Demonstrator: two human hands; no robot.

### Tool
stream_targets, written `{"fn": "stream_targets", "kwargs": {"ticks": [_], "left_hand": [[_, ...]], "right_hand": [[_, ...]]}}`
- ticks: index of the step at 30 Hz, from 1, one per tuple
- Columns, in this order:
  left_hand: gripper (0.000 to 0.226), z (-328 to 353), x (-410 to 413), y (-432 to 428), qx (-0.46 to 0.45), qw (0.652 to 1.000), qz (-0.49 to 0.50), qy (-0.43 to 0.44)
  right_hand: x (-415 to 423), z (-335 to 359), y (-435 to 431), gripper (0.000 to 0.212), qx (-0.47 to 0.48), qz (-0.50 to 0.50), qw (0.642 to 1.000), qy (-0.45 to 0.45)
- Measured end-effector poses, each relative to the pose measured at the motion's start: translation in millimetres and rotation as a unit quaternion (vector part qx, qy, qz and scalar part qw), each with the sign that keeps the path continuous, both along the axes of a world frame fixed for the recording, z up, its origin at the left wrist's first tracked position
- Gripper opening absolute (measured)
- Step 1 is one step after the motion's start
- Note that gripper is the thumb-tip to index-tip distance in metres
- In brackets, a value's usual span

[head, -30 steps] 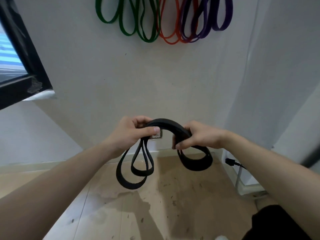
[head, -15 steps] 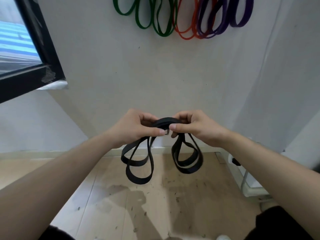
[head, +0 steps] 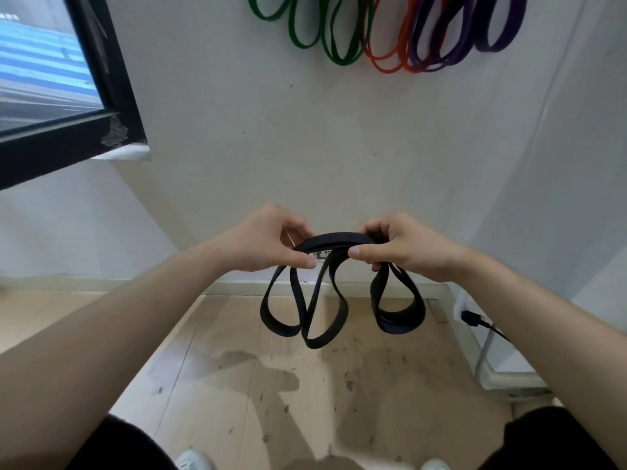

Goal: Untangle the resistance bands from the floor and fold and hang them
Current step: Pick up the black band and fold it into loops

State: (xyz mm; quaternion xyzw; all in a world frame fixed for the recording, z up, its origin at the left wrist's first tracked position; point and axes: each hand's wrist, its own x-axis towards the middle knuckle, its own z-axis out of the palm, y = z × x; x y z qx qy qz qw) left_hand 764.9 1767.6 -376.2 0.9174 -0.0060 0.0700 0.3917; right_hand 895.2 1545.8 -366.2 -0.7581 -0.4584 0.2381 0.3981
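A black resistance band [head: 334, 239] is folded into several loops and held at chest height in front of the white wall. My left hand [head: 268, 239] pinches its left part between thumb and fingers. My right hand [head: 395, 244] grips its right part the same way. A short arch of band spans between both hands, and loops hang below them, two under the left and one under the right. Green bands [head: 334, 39], an orange band [head: 390, 59] and purple bands [head: 475, 39] hang on the wall above.
A black-framed window [head: 101, 96] juts in at the upper left. A white appliance with a black plug and cable [head: 475, 322] stands at the lower right. The wooden floor [head: 271, 385] below is scuffed. My shoes show at the bottom edge.
My hands have drawn slightly apart, so the arch of band between them is wider, and the left loops have shifted. The view has tilted up a little.
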Motion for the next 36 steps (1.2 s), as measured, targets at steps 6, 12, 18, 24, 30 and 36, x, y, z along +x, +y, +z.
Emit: {"fn": "stream_targets", "kwargs": {"ticks": [6, 12, 18, 24, 30, 36], "left_hand": [[0.026, -20, 2, -14, -0.096, 0.995, -0.004, 0.003], [0.028, -27, 9, -27, -0.235, 0.971, 0.013, -0.038], [0.028, -9, 8, -30, -0.323, 0.939, 0.058, -0.101], [0.028, 16, 9, -26, -0.412, 0.885, 0.137, -0.166], [0.023, 54, 14, -6, -0.412, 0.869, 0.179, -0.206], [0.021, 119, 25, 40, -0.391, 0.866, 0.193, -0.244]], "right_hand": [[-4, 0, 0, 0.024, 0.085, -0.005, 0.990, 0.114], [-7, 8, 6, 0.021, 0.159, -0.022, 0.966, 0.200], [-4, 20, 9, 0.020, 0.219, -0.051, 0.942, 0.248], [-1, 34, 15, 0.016, 0.243, -0.104, 0.939, 0.219], [-1, 71, 43, 0.024, 0.228, -0.123, 0.963, 0.071], [7, 138, 81, 0.039, 0.160, -0.086, 0.979, -0.092]]}}
